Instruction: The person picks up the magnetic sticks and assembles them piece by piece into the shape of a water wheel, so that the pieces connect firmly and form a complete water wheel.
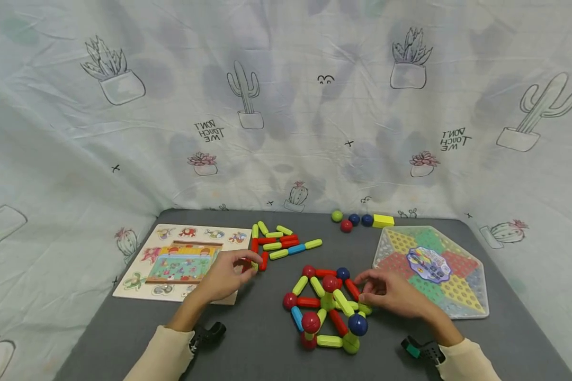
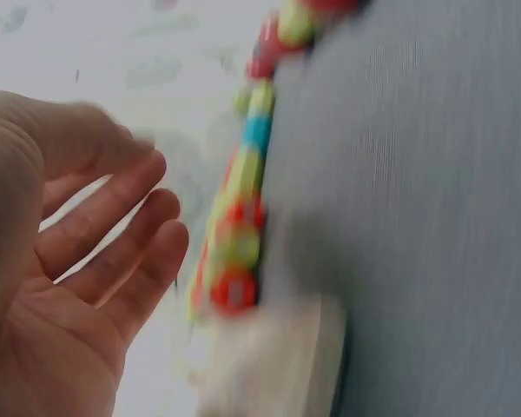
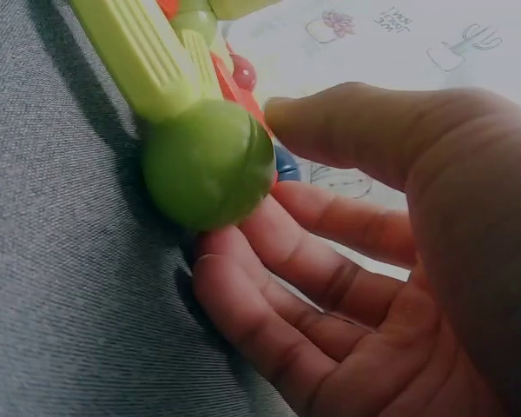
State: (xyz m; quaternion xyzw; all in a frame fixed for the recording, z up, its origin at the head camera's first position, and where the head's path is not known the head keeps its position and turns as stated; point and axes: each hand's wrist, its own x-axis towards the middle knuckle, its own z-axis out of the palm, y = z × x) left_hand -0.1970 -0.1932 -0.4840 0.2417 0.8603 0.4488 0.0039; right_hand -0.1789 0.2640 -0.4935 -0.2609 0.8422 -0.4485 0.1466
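In the head view, a magnetic stick-and-ball frame (image 1: pixel 329 341) of red, yellow-green and blue sticks stands on the dark table, some balls raised on upright sticks. My right hand (image 1: pixel 393 292) is at its right side, fingers loosely bent beside a green ball (image 3: pixel 208 165) and a red stick (image 1: pixel 352 290). Whether the fingertips press on the ball is unclear. My left hand (image 1: pixel 228 276) hovers near the loose sticks, partly over the wooden puzzle board (image 1: pixel 128 286). Between its spread thumb and fingers (image 2: pixel 148 269) nothing is held. Red and yellow-green pieces (image 1: pixel 254 266) show just past its fingertips.
Several loose sticks (image 1: pixel 296 248) lie behind the left hand. At the back are a green ball (image 1: pixel 337 216), a red ball (image 1: pixel 346 226), blue balls (image 1: pixel 354 219) and a yellow block (image 1: pixel 383 220). A hexagonal game board (image 1: pixel 462 288) lies right. A patterned cloth (image 1: pixel 286 116) hangs behind the table.
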